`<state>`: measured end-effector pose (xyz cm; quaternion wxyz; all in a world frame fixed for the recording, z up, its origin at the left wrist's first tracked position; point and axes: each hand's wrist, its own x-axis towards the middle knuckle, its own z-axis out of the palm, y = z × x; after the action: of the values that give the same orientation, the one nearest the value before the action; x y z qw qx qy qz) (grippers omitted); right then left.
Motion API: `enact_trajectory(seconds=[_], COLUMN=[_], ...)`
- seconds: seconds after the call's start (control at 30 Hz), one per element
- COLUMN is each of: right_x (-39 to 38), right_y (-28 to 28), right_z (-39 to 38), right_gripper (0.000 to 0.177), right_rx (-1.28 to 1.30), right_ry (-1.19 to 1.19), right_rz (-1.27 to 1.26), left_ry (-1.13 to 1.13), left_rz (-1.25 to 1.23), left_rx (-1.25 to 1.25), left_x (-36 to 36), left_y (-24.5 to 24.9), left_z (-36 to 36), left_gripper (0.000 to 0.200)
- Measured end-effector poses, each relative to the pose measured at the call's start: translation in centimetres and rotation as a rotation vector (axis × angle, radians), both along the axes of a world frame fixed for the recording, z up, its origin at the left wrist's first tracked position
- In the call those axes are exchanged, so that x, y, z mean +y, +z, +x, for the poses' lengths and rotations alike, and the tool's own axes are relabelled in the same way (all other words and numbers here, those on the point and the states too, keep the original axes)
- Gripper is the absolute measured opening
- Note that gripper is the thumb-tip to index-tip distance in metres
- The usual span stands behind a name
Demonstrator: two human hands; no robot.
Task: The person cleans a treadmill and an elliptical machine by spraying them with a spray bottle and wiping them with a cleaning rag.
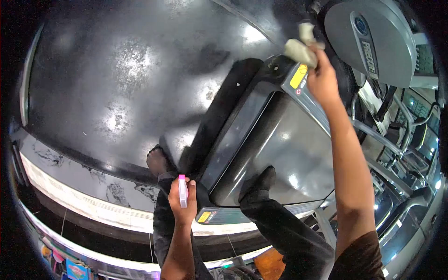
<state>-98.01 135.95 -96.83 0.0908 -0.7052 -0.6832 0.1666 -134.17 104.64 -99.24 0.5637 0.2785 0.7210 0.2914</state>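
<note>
At the upper right, my right hand grips a pale cloth, blurred by motion. The cloth is over the corner of a treadmill, beside a yellow warning label. Lower down, my left hand is closed around a slim white-and-pink object, held upright near the treadmill's other rear corner. My right foot is on the treadmill belt, while my left foot stands on the dark floor beside it.
A grey Precor exercise machine stands at the upper right, close to my right hand. More gym equipment with metal frames lines the right side. A marble-patterned ledge runs along the lower left, above a dark step.
</note>
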Motion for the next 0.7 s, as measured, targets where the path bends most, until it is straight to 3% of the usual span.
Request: enact_trajectory(seconds=[0.07, 0.13, 0.17, 0.23, 0.27, 0.3, 0.4, 0.47, 0.5, 0.57, 0.63, 0.7], right_x=[0.9, -2.3, -5.2, -8.5, -11.4, -13.6, -18.5, -17.0, -15.7, -12.0, -7.2, -6.0], right_y=[-1.7, -4.3, -7.0, -6.0, -6.6, -6.0, -4.3, -0.9, 0.3, 1.9, 2.4, -1.6], right_z=[4.5, 5.3, 6.0, 3.3, 2.3, 1.4, 1.4, 1.5, 1.9, 3.9, 7.2, 10.6], right_gripper=[0.056, 0.062, 0.070, 0.078, 0.080, 0.078, 0.066, 0.057, 0.057, 0.059, 0.057, 0.062], right_rx=[-0.175, -0.143, -0.119, -0.068, 0.078, 0.090, 0.029, 0.182, 0.206, 0.244, 0.154, 0.041], right_ry=[0.088, -0.179, -0.041, -0.103, -0.167, -0.065, 0.118, 0.105, 0.046, -0.079, -0.146, -0.100], right_rz=[0.106, -0.179, 0.062, -0.011, 0.008, 0.033, -0.285, -0.484, -0.327, -0.011, 0.066, 0.032], left_ry=[-0.002, -0.018, -0.023, -0.001, 0.010, -0.011, -0.063, -0.079, 0.057, 0.066, -0.030, -0.065], left_rz=[0.018, 0.028, 0.030, 0.072, 0.095, 0.083, 0.093, 0.138, 0.029, -0.042, -0.027, -0.024], left_rx=[0.007, 0.026, 0.037, 0.032, 0.026, 0.045, 0.056, 0.010, -0.160, -0.128, -0.036, -0.002], left_x=[-0.6, -0.5, -0.5, -0.8, -1.0, -1.1, -1.5, -2.9, -2.8, -2.0, -1.9, -2.8], left_y=[-0.4, -0.5, -0.6, -1.0, -1.1, -1.0, -1.3, -2.1, -1.2, 1.0, 2.1, 2.2], left_z=[0.1, 0.1, 0.2, 0.4, 0.7, 0.9, 1.5, 1.4, 1.8, 2.6, 3.7, 4.8], left_gripper=[0.013, 0.014, 0.015, 0.014, 0.014, 0.014, 0.014, 0.015, 0.015, 0.014, 0.011, 0.009])
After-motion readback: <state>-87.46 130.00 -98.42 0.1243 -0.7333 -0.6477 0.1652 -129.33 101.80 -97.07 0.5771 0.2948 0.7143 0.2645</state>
